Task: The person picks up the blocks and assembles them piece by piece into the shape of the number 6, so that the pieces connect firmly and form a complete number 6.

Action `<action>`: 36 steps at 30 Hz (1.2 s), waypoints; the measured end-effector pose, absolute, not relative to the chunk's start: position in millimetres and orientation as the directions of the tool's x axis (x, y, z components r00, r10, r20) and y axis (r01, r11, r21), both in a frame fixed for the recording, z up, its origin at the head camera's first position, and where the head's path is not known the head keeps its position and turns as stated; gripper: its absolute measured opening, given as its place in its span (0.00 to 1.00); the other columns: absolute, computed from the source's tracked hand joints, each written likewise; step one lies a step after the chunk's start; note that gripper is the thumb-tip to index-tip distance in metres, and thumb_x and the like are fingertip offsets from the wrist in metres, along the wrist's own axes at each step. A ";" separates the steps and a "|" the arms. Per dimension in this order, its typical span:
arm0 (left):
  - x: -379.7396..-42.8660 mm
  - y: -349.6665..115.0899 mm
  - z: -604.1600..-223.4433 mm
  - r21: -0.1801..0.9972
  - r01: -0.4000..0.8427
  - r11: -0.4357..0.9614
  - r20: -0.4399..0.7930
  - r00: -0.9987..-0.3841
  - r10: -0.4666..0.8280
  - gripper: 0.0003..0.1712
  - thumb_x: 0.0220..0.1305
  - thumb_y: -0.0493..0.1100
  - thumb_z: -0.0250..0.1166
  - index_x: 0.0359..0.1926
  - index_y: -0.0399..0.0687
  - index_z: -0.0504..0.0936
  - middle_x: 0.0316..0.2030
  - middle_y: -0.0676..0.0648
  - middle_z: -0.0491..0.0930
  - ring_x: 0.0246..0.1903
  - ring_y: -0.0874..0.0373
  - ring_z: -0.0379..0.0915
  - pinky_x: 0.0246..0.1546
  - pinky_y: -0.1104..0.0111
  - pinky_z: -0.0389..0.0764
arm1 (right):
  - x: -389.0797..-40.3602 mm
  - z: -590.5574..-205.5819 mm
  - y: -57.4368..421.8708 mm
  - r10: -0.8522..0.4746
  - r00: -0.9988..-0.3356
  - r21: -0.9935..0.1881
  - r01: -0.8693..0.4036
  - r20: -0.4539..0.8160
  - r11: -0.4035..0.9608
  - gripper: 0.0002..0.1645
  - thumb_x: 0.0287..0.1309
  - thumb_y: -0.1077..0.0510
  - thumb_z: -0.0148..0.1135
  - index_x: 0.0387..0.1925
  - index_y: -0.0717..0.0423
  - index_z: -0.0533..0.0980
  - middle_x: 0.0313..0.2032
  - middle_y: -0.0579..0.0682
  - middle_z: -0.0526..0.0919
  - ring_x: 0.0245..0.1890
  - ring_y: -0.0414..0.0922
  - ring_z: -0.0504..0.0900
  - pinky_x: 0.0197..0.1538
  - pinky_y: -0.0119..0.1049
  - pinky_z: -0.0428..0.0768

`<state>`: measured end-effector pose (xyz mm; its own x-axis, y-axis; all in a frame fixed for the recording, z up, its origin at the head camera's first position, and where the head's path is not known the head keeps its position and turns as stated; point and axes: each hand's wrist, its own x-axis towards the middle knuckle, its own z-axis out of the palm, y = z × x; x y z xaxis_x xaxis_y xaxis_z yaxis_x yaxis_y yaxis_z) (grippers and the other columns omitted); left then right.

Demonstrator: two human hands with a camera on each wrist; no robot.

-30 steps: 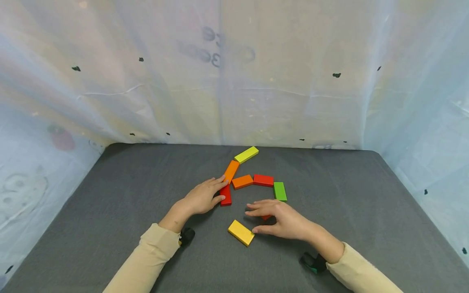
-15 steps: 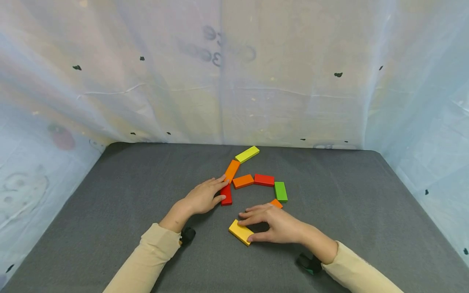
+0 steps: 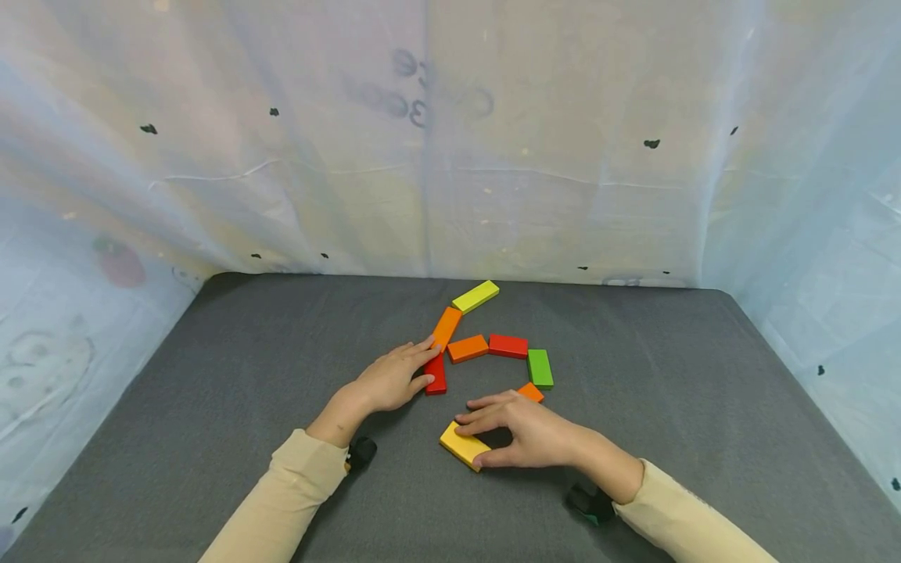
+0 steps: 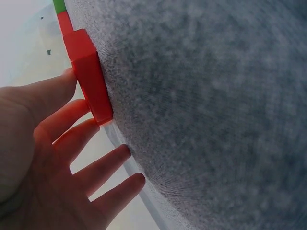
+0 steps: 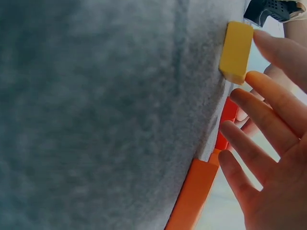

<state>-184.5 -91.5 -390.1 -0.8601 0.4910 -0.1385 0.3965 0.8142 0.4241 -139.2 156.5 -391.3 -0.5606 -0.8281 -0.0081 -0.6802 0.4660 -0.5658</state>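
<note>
In the head view, my left hand (image 3: 394, 379) rests with fairly straight fingers at the left of the row. Its fingertips touch a red block (image 3: 437, 375) and the lower end of an orange block (image 3: 446, 327). The left wrist view shows the thumb against the red block (image 4: 88, 76). My right hand (image 3: 531, 430) has thumb and index finger on opposite edges of a yellow block (image 3: 462, 446), which lies flat and tilted. Behind that hand, an orange block (image 3: 531, 392) is partly hidden; it shows larger in the right wrist view, an orange block (image 5: 192, 196).
A lime-yellow block (image 3: 475, 296) tops the chain. Another orange block (image 3: 468, 349), a red block (image 3: 508, 346) and a green block (image 3: 540, 368) curve round to the right. All lie on a grey cloth-covered table (image 3: 281, 328). A pale plastic sheet (image 3: 528, 219) hangs behind.
My right hand has moved left and toward me, from over the partly hidden orange block onto the yellow block. The left hand and the blocks have stayed in place.
</note>
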 end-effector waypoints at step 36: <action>-182.4 -91.6 -389.3 0.425 0.388 0.818 -0.144 -0.863 0.484 0.32 0.70 0.47 0.56 0.71 0.45 0.62 0.74 0.45 0.53 0.70 0.38 0.52 0.68 0.45 0.60 | -163.1 -395.8 150.5 -0.849 -0.522 -0.500 -0.758 0.078 0.420 0.30 0.59 0.51 0.65 0.61 0.56 0.74 0.59 0.48 0.78 0.61 0.46 0.76 0.62 0.44 0.75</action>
